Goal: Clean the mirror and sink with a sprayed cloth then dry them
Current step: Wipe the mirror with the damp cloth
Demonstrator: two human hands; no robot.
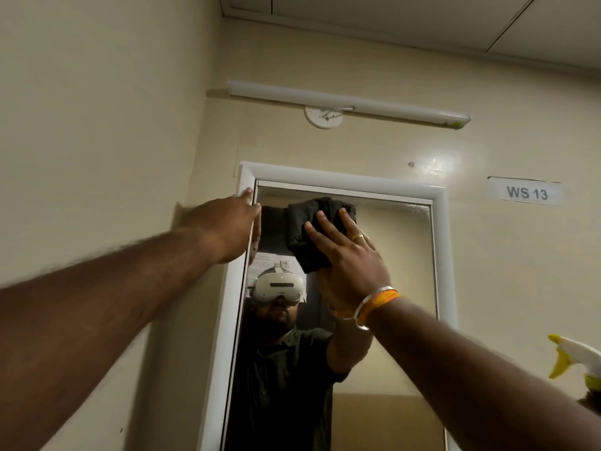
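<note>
Pressing flat against the glass near the top of the mirror (374, 255), your right hand (348, 255) holds a dark cloth (312, 236) under straight, spread fingers at frame centre. Your left hand (234, 222) reaches to the mirror's white frame (439, 255) at its upper left corner; its fingers seem to rest along the edge, though they are mostly hidden. 1 spray bottle (575, 356) shows at the lower right of the frame.

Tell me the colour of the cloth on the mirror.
Dark grey, nearly black cloth; seen in the head view.
</note>
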